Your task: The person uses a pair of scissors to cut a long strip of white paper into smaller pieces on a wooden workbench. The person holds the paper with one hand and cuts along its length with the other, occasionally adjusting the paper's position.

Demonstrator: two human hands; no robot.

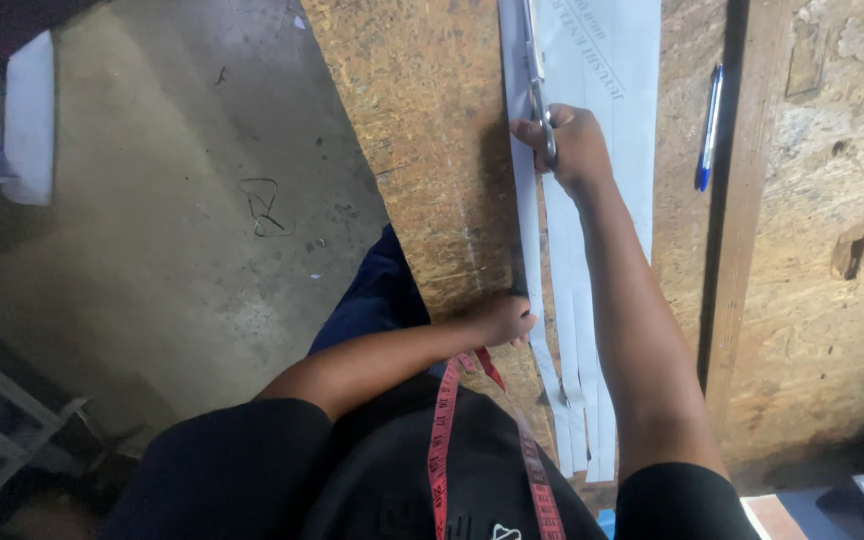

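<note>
Bench (422, 150): rough chipboard, on which everything is laid.
Paper (602, 90): a white sheet, laid lengthwise and already slit into long strips toward the near edge.
Right hand (572, 140): closed around scissors (537, 75), whose blades are set in the paper.
Left hand (502, 318): pressed on the paper's near strip, fingers curled.
Tape measure (442, 440): red, draped round the neck.
Pen (709, 125): blue, well right of the paper.

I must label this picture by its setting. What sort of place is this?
Probably a tailoring or pattern-cutting workshop: the right hand works scissors along white paper on a rough board worktable, and a red measuring tape hangs at the person's chest.
</note>
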